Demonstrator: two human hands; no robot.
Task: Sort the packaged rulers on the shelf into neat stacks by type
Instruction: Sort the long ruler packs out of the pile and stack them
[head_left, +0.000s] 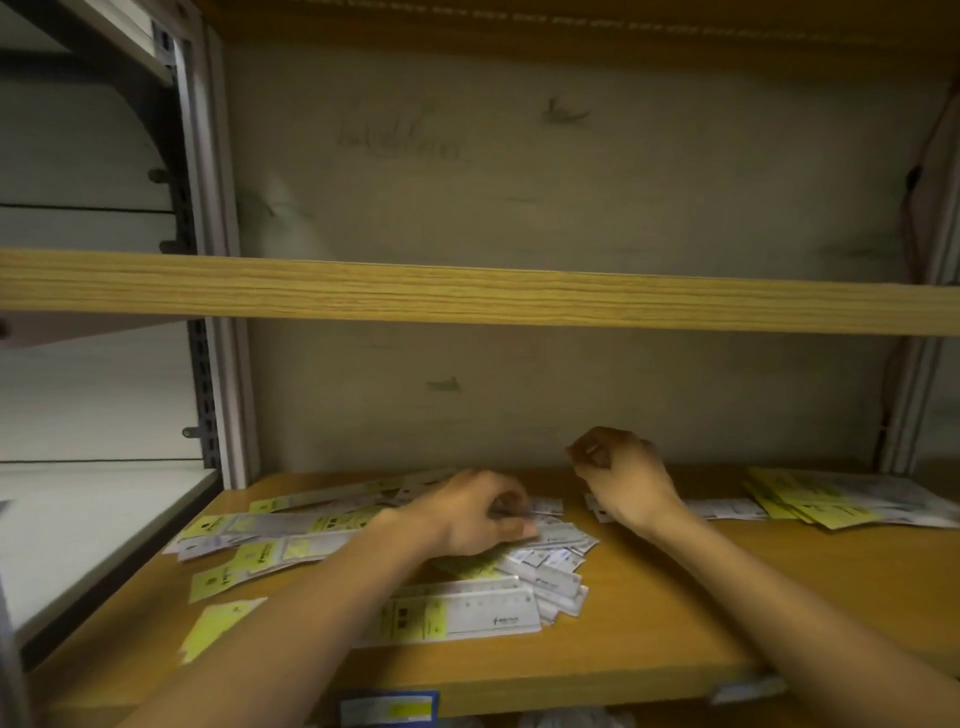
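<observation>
Slippery, light plastic-sleeved rulers with yellow cards (457, 616) likely slide; left hand (480, 514) fingers pinch one's end, right hand (626, 480) curled, apparently empty

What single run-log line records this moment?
left hand: on loose ruler pile | right hand: raised, curled, contents unclear | stack: far right of shelf

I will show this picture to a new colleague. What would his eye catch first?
First, the loose heap of packaged rulers spread over the left half of the wooden shelf, with the left hand pressed down into it. Next, the right hand, raised and curled just above the board near the middle. Then the tidier pile of yellow-labelled packs at the far right.
</observation>
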